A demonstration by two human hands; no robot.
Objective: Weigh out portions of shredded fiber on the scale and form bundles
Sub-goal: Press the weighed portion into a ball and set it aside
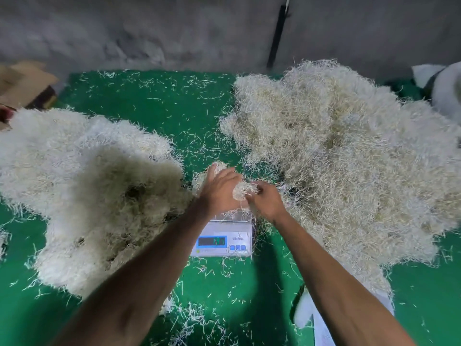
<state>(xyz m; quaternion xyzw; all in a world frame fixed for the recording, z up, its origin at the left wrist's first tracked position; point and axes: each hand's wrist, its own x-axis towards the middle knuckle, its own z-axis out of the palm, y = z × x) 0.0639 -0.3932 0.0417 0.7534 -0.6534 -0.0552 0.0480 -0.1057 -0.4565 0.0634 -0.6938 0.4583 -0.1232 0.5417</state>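
Fiber is everywhere on the green mat [154, 108]: one big pale pile of shredded fiber [82, 186] lies at the left, and a second, larger pile [344, 156] lies at the right, with many loose strands scattered on the mat between and around them. A small white digital scale [223, 236] stands between the two piles, close to the person, and its display faces the camera; the digits are too blurred to read. Both hands are above the scale platform. The left hand [219, 189] lies with straight fingers pressed on a portion of fiber [203, 177] that sits on the far side of the scale. The right hand [265, 199] pinches a small tuft of fiber [243, 189] with curled fingers, just beside the left hand and touching it. Behind the mat is a grey wall [149, 28], and a black rod [277, 38] leans on it. A cardboard box [25, 83] stands at the far left corner.
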